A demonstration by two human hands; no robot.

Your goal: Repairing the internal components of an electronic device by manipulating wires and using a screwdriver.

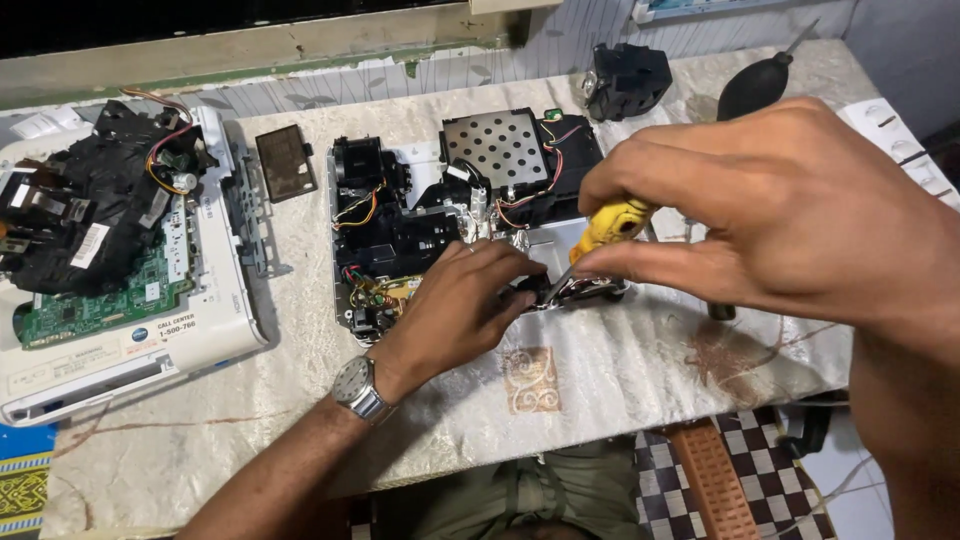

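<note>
**Two hands at an opened projector chassis**

Two bare hands meet over the opened device (470, 215) in the head view, a white-cased chassis lying near the middle of the tabletop (620, 380), toward its far edge. The right hand (790, 210) comes in from the right edge and pinches the yellow handle of a screwdriver (610, 228) between thumb and fingers, the fingers pressed together around it. The metal shaft slants down and to the left, its tip hidden among the parts at the chassis's near side. The left hand (455, 310), with a metal wristwatch (358, 388) on its wrist, rests on the near edge of the chassis. Its fingertips are curled onto a small dark part right where the shaft ends; how firmly they grip it cannot be told.

Inside the chassis sit a perforated metal plate (497, 147), black housings and coloured wires. A second opened unit (110, 250), with a green circuit board and a black assembly on a white shell, lies at the left edge of the tabletop. Between the two units lies a small dark rectangular cover (285, 162). At the far edge rest a black lens block (627, 78) and, toward the far right corner, a black rubber air blower (757, 85).
</note>
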